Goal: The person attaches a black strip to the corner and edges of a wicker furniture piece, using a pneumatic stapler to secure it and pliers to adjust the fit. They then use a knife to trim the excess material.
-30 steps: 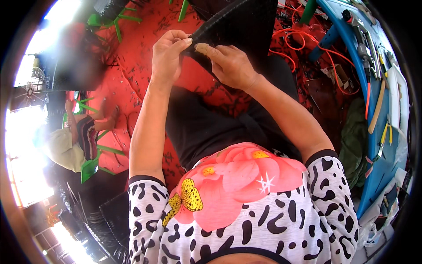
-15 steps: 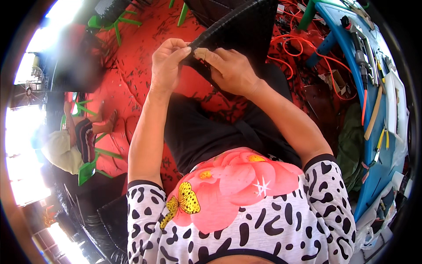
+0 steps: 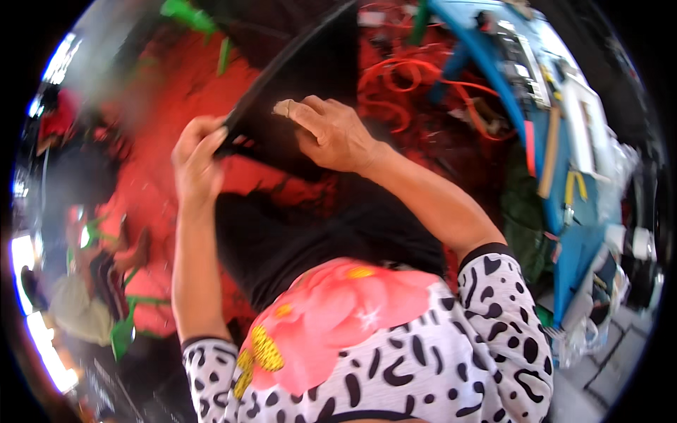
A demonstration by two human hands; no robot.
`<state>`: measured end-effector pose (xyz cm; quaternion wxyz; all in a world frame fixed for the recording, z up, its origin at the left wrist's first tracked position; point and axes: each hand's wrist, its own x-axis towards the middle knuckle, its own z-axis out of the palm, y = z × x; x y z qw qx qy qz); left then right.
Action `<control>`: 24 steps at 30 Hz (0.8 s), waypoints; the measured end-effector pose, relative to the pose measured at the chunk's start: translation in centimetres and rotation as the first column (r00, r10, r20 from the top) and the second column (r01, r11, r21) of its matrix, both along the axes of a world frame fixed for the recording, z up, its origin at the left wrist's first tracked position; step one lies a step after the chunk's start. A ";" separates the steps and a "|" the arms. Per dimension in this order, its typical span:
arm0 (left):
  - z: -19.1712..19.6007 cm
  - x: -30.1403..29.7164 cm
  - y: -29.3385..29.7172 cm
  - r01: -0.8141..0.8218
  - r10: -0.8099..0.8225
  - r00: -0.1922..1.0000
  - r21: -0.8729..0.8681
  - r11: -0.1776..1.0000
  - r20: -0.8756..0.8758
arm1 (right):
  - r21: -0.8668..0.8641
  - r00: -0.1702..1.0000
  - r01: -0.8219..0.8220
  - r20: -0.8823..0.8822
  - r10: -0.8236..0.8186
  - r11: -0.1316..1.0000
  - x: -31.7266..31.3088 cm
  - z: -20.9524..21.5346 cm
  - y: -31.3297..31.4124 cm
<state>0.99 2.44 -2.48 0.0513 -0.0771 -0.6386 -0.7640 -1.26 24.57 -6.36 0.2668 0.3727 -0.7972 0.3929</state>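
Left hand (image 3: 197, 158) pinches the ridged edge of a black fabric piece (image 3: 310, 77), fingers clenched on it. Right hand (image 3: 331, 130) lies flat on the same fabric just right of that grip, fingers spread, pressing w/o closing. Fabric runs up and away from both hands, over a red cloth (image 3: 162, 92). Orange cord (image 3: 416, 77) right of the fabric; blue frame (image 3: 493, 63) further right.

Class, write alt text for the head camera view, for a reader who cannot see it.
Seen from above, a person's left hand pinches the edge of a black fabric piece while the right hand rests on it with fingers spread. Red fabric lies beneath, with tangled orange cord and a blue bench of tools to the right.
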 end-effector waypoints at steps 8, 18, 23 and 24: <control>-0.6 1.1 -1.1 0.024 -0.028 0.996 0.043 0.999 0.089 | 0.318 0.570 0.770 0.045 -0.820 0.553 -8.0 4.0 24.1; 0.1 0.6 -0.5 -0.051 0.057 0.996 -0.087 0.995 0.070 | 0.773 0.340 0.508 0.225 -0.913 0.380 -19.2 -1.3 38.7; 0.6 0.7 -0.3 -0.049 0.056 0.996 -0.102 0.994 0.067 | 0.791 0.274 0.586 0.010 -0.962 0.176 -17.9 -0.7 36.8; 0.4 0.5 -0.6 -0.037 0.042 0.997 -0.075 0.996 0.063 | 0.798 0.275 0.550 0.108 -0.955 0.248 -17.2 0.5 35.1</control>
